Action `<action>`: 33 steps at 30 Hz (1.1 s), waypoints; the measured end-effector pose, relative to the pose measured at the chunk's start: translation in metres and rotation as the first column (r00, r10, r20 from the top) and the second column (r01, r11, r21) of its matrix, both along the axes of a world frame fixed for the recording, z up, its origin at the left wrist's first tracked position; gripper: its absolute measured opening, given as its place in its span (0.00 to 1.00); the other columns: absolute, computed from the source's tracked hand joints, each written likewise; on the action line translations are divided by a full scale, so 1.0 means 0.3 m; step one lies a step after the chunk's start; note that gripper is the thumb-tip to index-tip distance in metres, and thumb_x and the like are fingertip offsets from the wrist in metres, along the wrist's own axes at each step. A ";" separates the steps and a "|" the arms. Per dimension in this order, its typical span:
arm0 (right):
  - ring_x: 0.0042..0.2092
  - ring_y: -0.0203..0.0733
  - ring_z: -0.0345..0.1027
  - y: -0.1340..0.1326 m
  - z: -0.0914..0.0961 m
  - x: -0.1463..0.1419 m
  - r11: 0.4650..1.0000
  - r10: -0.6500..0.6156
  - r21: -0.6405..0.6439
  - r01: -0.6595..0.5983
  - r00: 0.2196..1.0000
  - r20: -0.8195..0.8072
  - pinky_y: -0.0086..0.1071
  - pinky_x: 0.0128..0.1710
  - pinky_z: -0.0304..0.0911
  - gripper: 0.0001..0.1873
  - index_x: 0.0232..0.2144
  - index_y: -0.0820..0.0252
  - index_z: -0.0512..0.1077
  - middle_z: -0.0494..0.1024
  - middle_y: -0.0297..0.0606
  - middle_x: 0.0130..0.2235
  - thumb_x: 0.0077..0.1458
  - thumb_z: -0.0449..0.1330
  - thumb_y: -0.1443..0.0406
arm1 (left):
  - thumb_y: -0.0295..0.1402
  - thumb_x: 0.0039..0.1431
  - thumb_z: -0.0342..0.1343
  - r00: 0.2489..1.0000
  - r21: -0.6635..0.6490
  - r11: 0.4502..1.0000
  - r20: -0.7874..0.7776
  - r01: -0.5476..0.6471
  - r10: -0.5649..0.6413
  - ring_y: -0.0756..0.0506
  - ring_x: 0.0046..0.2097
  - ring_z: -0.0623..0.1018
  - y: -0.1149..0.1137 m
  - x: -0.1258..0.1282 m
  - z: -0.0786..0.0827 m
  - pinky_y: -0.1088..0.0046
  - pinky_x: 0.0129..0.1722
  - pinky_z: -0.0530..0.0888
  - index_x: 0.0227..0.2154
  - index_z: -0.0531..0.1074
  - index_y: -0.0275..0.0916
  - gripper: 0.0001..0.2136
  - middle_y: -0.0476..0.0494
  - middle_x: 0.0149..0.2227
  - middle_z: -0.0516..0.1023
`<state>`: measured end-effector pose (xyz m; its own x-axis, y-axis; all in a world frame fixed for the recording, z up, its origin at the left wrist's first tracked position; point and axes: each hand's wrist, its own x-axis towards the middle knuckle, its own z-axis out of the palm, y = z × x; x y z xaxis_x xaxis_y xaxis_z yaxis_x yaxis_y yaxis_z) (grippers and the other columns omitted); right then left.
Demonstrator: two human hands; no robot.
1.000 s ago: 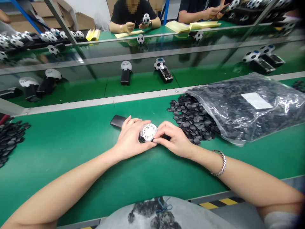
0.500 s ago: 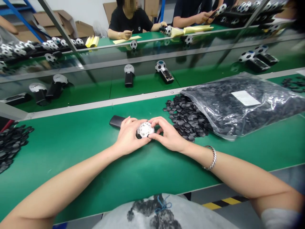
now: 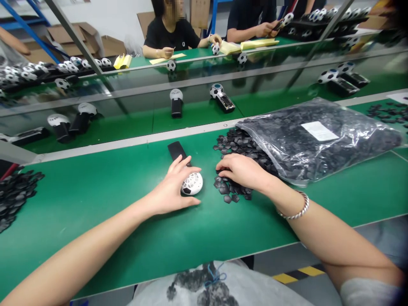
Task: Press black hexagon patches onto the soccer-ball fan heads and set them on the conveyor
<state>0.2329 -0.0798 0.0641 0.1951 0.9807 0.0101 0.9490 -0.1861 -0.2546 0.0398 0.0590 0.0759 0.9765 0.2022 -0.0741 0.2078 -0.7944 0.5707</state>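
On the green bench lies a device with a white, openwork soccer-ball head (image 3: 194, 183) and a black handle (image 3: 176, 151). My left hand (image 3: 172, 185) is around the head's left side, fingers spread over the handle end and thumb held apart. One black patch shows on the head near the palm. At the left edge of a pile of black pentagon pieces (image 3: 225, 187), my right hand (image 3: 240, 170) has its fingertips pinched on a black pentagon piece, mostly hidden by the fingers.
A clear plastic bag (image 3: 306, 148) of black pieces lies at right, spilling out. Another heap of black pieces (image 3: 17, 193) is at far left. Beyond the rail (image 3: 127, 145), several ball-headed devices (image 3: 176, 102) lie on a green surface. Co-workers (image 3: 174, 34) sit opposite.
My right hand has left the ball head and moved right to the black pieces. My left hand has loosened and spread, and the device now lies with its handle pointing away.
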 end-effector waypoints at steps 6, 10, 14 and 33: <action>0.35 0.47 0.65 0.018 -0.036 -0.060 0.995 0.087 0.012 -0.096 0.938 0.334 0.36 0.33 0.58 0.07 0.28 0.66 0.72 0.73 0.45 0.29 0.52 0.54 0.72 | 0.27 0.48 0.55 0.993 -0.051 0.995 0.084 0.088 -0.083 0.38 0.64 0.42 -0.004 0.006 -0.029 0.50 0.59 0.52 0.52 0.58 0.41 0.26 0.38 0.63 0.49; 0.36 0.46 0.64 0.025 -0.045 -0.062 0.992 0.064 0.094 -0.088 0.969 0.237 0.36 0.34 0.58 0.08 0.33 0.66 0.71 0.73 0.45 0.31 0.54 0.52 0.73 | 0.26 0.47 0.53 0.996 -0.064 0.998 0.084 -0.014 0.020 0.37 0.64 0.42 0.008 -0.007 -0.041 0.49 0.59 0.51 0.55 0.55 0.41 0.30 0.38 0.64 0.42; 0.35 0.37 0.66 0.011 -0.017 -0.094 0.959 0.145 0.275 -0.074 0.958 -0.247 0.30 0.36 0.61 0.07 0.35 0.61 0.70 0.74 0.37 0.32 0.56 0.53 0.70 | 0.27 0.47 0.54 0.995 -0.092 0.995 0.086 -0.040 0.048 0.37 0.64 0.40 -0.003 -0.006 -0.055 0.50 0.59 0.51 0.54 0.55 0.41 0.29 0.38 0.64 0.41; 0.29 0.32 0.63 0.028 -0.050 -0.182 0.911 0.229 0.411 0.046 0.771 -0.595 0.27 0.31 0.61 0.03 0.27 0.62 0.69 0.69 0.33 0.27 0.52 0.58 0.68 | 0.34 0.52 0.56 0.988 -0.150 0.988 0.147 -0.034 0.056 0.38 0.64 0.40 0.002 -0.005 -0.077 0.49 0.59 0.50 0.52 0.57 0.43 0.24 0.40 0.63 0.44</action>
